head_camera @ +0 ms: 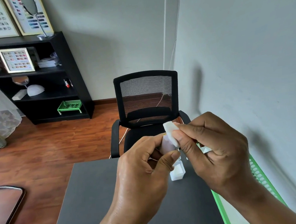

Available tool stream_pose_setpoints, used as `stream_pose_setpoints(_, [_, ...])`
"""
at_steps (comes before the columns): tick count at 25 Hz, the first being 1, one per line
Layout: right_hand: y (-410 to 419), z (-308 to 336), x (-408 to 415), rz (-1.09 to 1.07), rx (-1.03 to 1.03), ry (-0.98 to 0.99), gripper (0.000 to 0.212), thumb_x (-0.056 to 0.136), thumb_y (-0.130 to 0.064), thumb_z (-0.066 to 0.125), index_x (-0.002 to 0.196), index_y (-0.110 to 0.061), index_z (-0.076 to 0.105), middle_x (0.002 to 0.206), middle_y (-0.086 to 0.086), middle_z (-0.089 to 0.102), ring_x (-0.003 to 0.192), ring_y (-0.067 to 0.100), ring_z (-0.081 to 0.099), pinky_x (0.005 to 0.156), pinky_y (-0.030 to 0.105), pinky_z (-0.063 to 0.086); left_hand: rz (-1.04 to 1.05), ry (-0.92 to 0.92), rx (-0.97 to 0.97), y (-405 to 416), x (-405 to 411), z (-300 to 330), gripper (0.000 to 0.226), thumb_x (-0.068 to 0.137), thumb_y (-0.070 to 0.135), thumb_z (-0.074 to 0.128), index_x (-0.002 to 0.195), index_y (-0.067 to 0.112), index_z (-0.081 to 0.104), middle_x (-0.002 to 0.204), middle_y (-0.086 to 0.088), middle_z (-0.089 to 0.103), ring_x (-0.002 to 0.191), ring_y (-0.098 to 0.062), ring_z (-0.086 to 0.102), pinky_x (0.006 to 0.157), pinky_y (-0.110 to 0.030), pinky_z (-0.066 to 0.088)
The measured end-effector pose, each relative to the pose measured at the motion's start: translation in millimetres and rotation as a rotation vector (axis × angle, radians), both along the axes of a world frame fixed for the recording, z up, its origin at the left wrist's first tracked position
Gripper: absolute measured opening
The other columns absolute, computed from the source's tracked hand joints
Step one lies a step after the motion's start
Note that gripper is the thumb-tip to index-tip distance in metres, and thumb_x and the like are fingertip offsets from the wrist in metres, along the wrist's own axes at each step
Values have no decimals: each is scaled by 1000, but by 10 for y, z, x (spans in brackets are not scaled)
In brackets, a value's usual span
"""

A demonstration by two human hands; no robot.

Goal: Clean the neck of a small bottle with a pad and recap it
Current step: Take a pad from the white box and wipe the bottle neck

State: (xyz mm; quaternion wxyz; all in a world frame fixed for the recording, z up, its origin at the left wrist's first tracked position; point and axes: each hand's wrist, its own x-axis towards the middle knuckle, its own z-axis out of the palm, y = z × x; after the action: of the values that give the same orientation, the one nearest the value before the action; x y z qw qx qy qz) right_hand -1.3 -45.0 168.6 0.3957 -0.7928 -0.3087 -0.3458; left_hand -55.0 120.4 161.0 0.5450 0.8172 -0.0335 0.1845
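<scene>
My left hand (145, 168) grips a small pale pink bottle (166, 145), held up over the far end of the dark grey table (101, 197). My right hand (214, 148) pinches a white pad (170, 130) between thumb and fingers and presses it against the top of the bottle. The bottle's neck is hidden behind the pad and my fingers. A small white piece (206, 149) pokes out under my right hand's fingers; I cannot tell whether it is the cap.
A small clear square container (177, 171) stands on the table below my hands. A green plastic basket (258, 175) lies along the table's right side by the wall. A black mesh office chair (147, 108) faces the table's far end. A black shelf (37, 77) stands at the back left.
</scene>
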Motion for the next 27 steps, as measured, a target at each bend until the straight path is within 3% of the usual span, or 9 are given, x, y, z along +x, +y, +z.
stream_pose_setpoints(3, [27, -78, 1, 183, 360, 399, 13, 95, -37, 74, 86, -32, 82, 71, -1, 65, 65, 10, 60, 67, 18, 46, -16, 45, -158, -40, -23, -19, 18, 90, 21, 82, 104, 32, 80, 81, 2, 77, 71, -20, 78, 66, -40, 65])
stream_pose_setpoints(6, [61, -169, 7, 275, 646, 754, 47, 81, -64, 76, 89, -18, 83, 77, 25, 61, 67, 21, 56, 68, 42, 47, -34, 62, -215, -12, -7, -26, 27, 89, 20, 84, 110, 36, 79, 84, 2, 79, 74, -21, 77, 62, -25, 60])
stream_pose_setpoints(8, [43, -221, 5, 270, 602, 749, 51, 85, -63, 73, 97, -14, 83, 80, 27, 65, 70, 27, 59, 70, 49, 50, -33, 64, -229, 19, 14, -41, 31, 86, 17, 87, 109, 36, 80, 84, 4, 80, 73, -18, 77, 61, -18, 57])
stream_pose_setpoints(9, [30, -220, -9, 249, 547, 703, 43, 91, -58, 70, 101, -19, 83, 76, 15, 70, 69, 23, 62, 71, 44, 54, -23, 70, -236, 28, 24, -48, 32, 84, 17, 88, 108, 36, 81, 83, 5, 81, 72, -17, 77, 62, -17, 57])
stream_pose_setpoints(11, [-17, -182, -38, 227, 445, 575, 19, 100, -41, 64, 105, -39, 82, 80, -11, 78, 72, 2, 69, 72, 19, 57, -8, 87, -273, 34, 44, -65, 33, 79, 16, 91, 105, 34, 82, 82, 4, 82, 70, -16, 76, 62, -19, 58])
stream_pose_setpoints(13, [-50, -132, -59, 256, 348, 507, 27, 103, -26, 62, 110, -46, 79, 94, -22, 81, 87, -3, 74, 78, 9, 54, -11, 92, -311, 39, 73, -66, 33, 77, 14, 92, 104, 30, 82, 81, 3, 82, 68, -13, 75, 61, -17, 56])
stream_pose_setpoints(18, [-63, -120, -12, 270, 213, 447, 21, 99, -23, 68, 112, -35, 80, 113, -13, 80, 108, 17, 75, 81, 20, 57, -42, 37, -285, 54, 115, -41, 34, 81, 9, 88, 110, 25, 81, 91, 0, 82, 75, -22, 78, 68, -28, 64])
stream_pose_setpoints(22, [-75, -79, 65, 286, 284, 478, 13, 93, -30, 75, 99, -40, 80, 97, -11, 80, 94, 15, 75, 78, 15, 55, -73, 26, -286, 46, 132, -20, 32, 79, 16, 87, 109, 21, 82, 93, -3, 81, 75, -31, 76, 71, -38, 67])
stream_pose_setpoints(27, [-42, -65, 101, 415, 475, 707, 10, 87, -36, 75, 84, -33, 84, 77, -9, 78, 72, 5, 67, 71, 19, 53, -186, 27, -338, 55, 99, -12, 28, 80, 15, 80, 108, 11, 80, 91, 6, 79, 72, -18, 77, 68, -17, 59])
